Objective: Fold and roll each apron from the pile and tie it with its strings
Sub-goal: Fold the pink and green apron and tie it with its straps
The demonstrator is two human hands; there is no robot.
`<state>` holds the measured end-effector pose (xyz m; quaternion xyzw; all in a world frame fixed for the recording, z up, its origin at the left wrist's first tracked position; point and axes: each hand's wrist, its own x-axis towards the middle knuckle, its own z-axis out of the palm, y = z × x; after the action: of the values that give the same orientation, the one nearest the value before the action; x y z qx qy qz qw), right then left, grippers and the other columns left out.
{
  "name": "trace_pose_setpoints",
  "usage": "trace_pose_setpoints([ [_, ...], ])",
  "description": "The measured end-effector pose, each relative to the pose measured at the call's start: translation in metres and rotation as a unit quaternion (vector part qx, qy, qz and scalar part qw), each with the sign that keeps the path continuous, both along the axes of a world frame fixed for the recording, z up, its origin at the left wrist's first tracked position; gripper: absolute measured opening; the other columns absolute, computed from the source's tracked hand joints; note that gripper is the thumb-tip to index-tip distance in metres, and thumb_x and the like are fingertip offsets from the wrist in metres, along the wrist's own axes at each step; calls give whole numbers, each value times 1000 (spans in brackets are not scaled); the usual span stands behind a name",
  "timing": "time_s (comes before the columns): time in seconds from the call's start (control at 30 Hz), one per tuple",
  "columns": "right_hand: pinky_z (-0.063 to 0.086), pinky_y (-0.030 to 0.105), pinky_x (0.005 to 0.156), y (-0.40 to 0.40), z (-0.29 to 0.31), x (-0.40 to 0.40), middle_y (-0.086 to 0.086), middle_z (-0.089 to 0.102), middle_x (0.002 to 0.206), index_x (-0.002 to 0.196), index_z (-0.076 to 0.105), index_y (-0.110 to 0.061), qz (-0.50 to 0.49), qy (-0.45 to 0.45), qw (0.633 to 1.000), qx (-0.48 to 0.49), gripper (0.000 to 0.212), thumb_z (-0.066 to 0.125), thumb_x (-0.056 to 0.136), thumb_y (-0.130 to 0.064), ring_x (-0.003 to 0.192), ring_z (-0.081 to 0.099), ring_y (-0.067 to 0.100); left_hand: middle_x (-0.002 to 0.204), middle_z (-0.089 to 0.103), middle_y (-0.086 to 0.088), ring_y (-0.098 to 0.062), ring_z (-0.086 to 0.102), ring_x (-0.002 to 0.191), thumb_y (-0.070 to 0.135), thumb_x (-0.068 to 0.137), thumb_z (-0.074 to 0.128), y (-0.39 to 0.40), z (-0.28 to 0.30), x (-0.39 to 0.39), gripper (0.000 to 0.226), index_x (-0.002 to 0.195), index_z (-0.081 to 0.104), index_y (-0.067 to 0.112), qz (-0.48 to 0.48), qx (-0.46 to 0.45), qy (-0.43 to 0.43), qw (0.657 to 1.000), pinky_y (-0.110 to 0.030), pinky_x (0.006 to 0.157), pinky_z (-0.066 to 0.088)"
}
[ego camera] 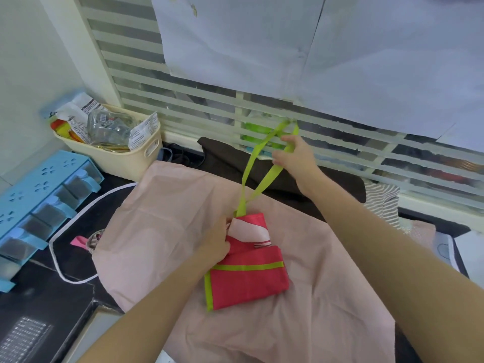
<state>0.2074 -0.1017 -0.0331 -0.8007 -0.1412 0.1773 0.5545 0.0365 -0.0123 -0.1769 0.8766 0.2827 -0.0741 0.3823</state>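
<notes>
My left hand (216, 242) gripped the folded red apron (248, 273) while right fingers (288, 142) pinched its green strings (258, 176) taut above, tying not yet done.

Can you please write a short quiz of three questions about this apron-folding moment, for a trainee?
1. True or false: the right hand pulls the green strings up and away from the folded red apron.
2. What does the left hand do? A) rests on the cream basket B) holds the folded red apron at its top left edge C) grips the blue rack
3. Fill in: the folded red apron lies on a pale ____ cloth.

Key:
1. True.
2. B.
3. pink.
</notes>
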Motion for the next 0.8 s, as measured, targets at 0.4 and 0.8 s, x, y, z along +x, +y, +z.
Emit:
trace_pose_setpoints([
  [0.4,35,38,99,-65,-96,-103,4,42,127,127,47,-16,524,-279,704,-391,59,66,80,-47,117,36,21,107,57,-5,-18,54,95,1,83,56,21,22,3,36,119,50,6,-42,-74,-5,996,-18,65,36],
  [0.8,37,24,72,-43,-80,-66,2,56,97,117,59,-12,455,-106,824,-320,32,57,86,-16,90,51,19,78,68,-10,-13,56,70,13,90,61,18,29,17,14,96,66,1,-75,-103,-40,991,-23,62,42],
])
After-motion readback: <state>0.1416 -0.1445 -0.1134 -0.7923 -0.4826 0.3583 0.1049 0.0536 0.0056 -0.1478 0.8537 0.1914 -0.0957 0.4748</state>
